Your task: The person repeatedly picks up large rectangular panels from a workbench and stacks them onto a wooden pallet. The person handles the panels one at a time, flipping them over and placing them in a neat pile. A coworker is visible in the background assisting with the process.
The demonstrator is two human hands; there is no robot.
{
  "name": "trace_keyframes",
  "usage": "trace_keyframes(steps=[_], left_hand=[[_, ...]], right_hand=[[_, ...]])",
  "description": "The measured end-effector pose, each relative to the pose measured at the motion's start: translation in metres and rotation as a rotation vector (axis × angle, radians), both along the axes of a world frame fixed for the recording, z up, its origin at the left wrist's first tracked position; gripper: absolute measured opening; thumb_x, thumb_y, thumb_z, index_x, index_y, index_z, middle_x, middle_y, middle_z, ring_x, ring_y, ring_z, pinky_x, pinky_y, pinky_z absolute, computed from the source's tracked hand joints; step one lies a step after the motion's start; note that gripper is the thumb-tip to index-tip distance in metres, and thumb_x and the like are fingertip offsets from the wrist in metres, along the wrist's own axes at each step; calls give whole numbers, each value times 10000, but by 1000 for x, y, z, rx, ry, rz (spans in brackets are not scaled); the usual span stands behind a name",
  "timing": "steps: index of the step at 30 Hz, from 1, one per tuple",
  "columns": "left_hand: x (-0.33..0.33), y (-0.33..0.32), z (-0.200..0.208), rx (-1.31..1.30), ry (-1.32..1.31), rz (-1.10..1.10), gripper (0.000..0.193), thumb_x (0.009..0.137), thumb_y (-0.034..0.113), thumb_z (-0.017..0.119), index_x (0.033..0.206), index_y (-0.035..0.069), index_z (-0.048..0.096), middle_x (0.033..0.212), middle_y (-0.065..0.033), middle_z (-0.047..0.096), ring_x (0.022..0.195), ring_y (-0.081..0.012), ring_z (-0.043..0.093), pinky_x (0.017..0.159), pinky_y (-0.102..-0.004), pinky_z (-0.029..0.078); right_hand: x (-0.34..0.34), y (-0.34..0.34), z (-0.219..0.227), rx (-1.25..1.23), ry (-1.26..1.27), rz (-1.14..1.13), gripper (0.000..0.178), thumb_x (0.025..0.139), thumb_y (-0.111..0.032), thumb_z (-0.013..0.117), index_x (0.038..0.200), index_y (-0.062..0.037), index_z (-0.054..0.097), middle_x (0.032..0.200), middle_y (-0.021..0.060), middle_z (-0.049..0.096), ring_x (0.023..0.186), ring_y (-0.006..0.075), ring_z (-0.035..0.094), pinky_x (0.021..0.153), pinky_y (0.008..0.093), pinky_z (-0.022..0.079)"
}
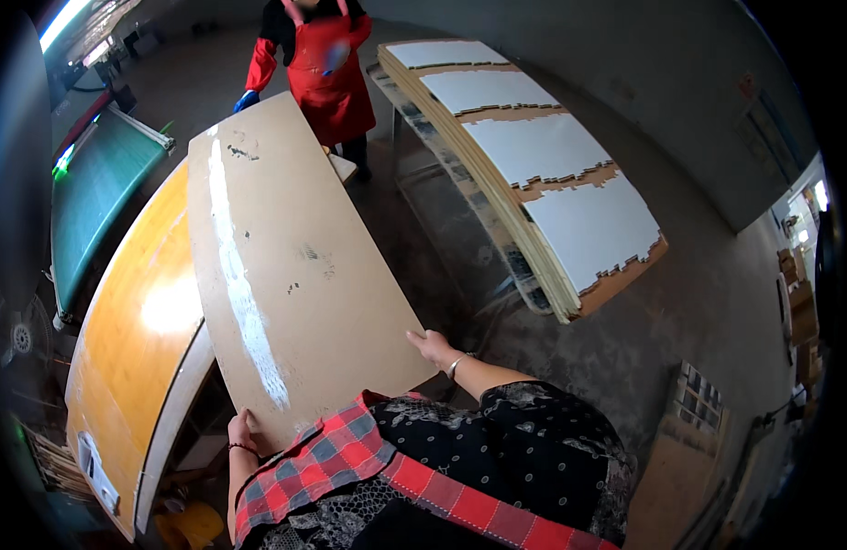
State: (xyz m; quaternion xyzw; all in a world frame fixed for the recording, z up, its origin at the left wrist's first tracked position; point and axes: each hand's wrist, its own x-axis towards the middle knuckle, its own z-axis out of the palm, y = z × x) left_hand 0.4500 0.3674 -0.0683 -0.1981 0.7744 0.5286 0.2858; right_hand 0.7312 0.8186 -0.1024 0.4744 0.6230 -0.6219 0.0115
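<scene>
A long brown cardboard sheet stretches away from my body, with a streaky white band down its left side and a few dark smudges. My left hand grips its near left edge, fingers mostly hidden beneath. On the near right corner, my right hand holds the sheet with the thumb on top and the other fingers under it. At the far end stands a co-worker in a red apron, whose blue-gloved hand touches the sheet's far left corner.
An orange-yellow tabletop lies left of the sheet, partly under it. Beyond it is a green conveyor belt. To the right, a stack of sheets with white panels and jagged brown edges rests on a rack. A brown board stands at lower right.
</scene>
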Motion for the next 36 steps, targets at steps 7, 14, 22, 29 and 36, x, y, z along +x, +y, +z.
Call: trace_keyframes(steps=[7, 14, 22, 29, 36], left_hand=[[-40, 38, -14, 87, 72, -4, 323, 871, 330, 550, 905, 9, 563, 874, -55, 577, 821, -181, 544, 683, -357, 462], [-40, 68, -37, -185, 317, -183, 410, 888, 393, 509, 756, 6, 499, 666, -24, 500, 586, -113, 445, 531, -280, 383], [-72, 41, -71, 25, 280, -379, 482, 868, 441, 520, 765, -30, 528, 606, -57, 518, 533, -158, 481, 504, -310, 400], [-95, 26, -102, 111, 129, -537, 477, 859, 439, 529, 781, -32, 534, 637, -72, 529, 568, -172, 494, 532, -319, 406], [-105, 28, -95, 87, 96, -626, 473, 849, 437, 537, 797, -34, 539, 668, -87, 539, 603, -187, 506, 560, -328, 412]], right_hand=[[-51, 19, 22, 261, -217, 46, 734, 795, -585, 501, 1064, 97, 534, 1085, 295, 553, 1029, 390, 542, 855, 406, 438], [-70, 44, 5, 408, -209, 54, 734, 800, -603, 487, 1039, 89, 524, 1032, 277, 571, 989, 374, 557, 823, 401, 446], [-14, -33, 11, 656, -268, -493, 368, 786, -372, 626, 770, -13, 548, 780, 156, 616, 738, 310, 603, 665, 378, 475], [51, -208, 91, 59, 113, 504, 240, 848, -126, 527, 1068, -54, 590, 990, 96, 610, 886, 157, 543, 755, 308, 439], [95, -240, 155, -43, 23, 519, 213, 856, -201, 533, 982, -42, 597, 830, 58, 608, 733, 155, 567, 629, 293, 456]])
